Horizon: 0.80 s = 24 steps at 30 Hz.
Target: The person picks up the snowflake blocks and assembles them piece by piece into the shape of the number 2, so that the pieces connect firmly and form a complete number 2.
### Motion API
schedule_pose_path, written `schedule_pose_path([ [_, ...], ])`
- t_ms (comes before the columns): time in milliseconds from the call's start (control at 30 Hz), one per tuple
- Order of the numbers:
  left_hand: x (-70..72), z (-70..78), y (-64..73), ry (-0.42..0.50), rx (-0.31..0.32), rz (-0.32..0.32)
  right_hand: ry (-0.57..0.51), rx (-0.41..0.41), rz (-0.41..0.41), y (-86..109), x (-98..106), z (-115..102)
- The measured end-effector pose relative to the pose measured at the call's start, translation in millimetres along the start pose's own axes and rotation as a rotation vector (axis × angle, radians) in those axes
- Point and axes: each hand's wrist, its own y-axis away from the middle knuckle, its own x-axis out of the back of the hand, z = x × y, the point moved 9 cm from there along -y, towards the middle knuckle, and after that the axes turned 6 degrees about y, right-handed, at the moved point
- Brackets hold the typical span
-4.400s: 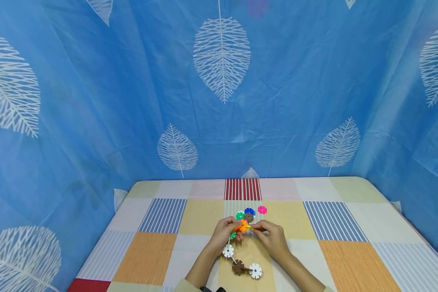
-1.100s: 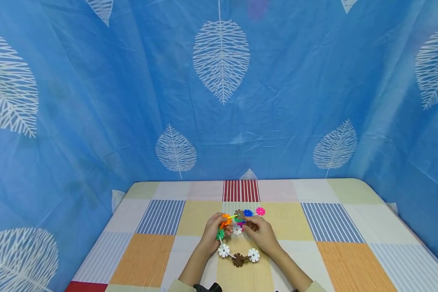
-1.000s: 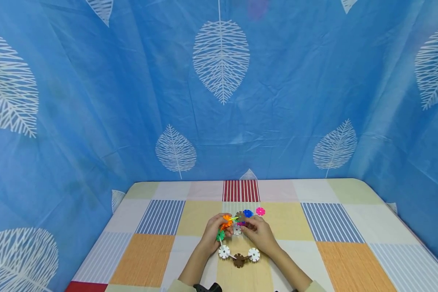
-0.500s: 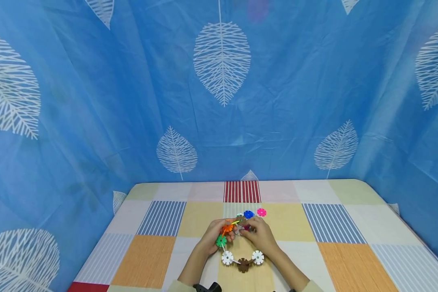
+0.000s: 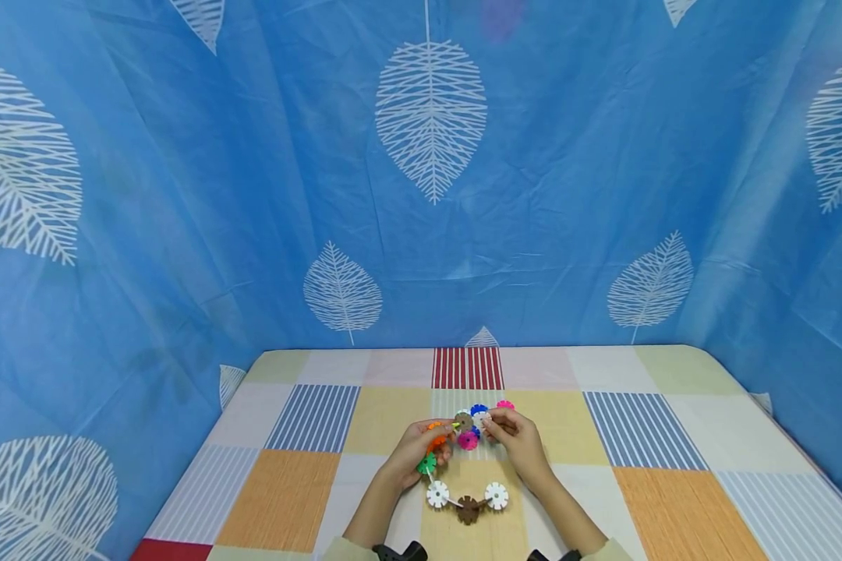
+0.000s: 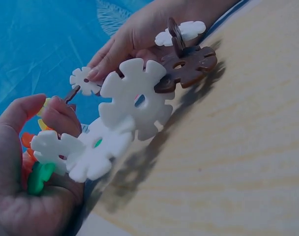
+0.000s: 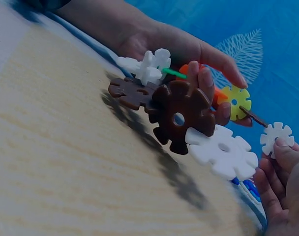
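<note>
Head view: a chain of notched plastic discs (image 5: pixel 438 488) is gripped by the left hand (image 5: pixel 412 450), its free end curving on the near side of both hands; its yellow disc (image 7: pixel 239 96) is held at the fingertips. By the right hand (image 5: pixel 521 447) a white disc (image 5: pixel 480 419) is pinched beside a brown disc (image 5: pixel 463 421); whether those two are joined cannot be told. Between the hands a magenta disc (image 5: pixel 468 441) is seen, and just beyond them a blue disc (image 5: pixel 479 409). Underneath, the tabletop (image 5: pixel 533 365) is covered in patchwork; beyond and to either side, blue curtain (image 5: pixel 568 156) is hung, printed with white leaves (image 5: pixel 431 117).
</note>
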Motion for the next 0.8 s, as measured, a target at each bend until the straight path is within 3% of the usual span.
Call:
schedule_pose_path([
  [567,-4.6,-1.4,2.6,-0.001,0.028,-0.034,-0.087,0.061,-0.079,0.1,-2.8,4.0],
  [800,-6.1,-1.9,3.1,-0.032,0.034,-0.059,-0.046,0.059,-0.1,1.8,-3.5,-2.4],
])
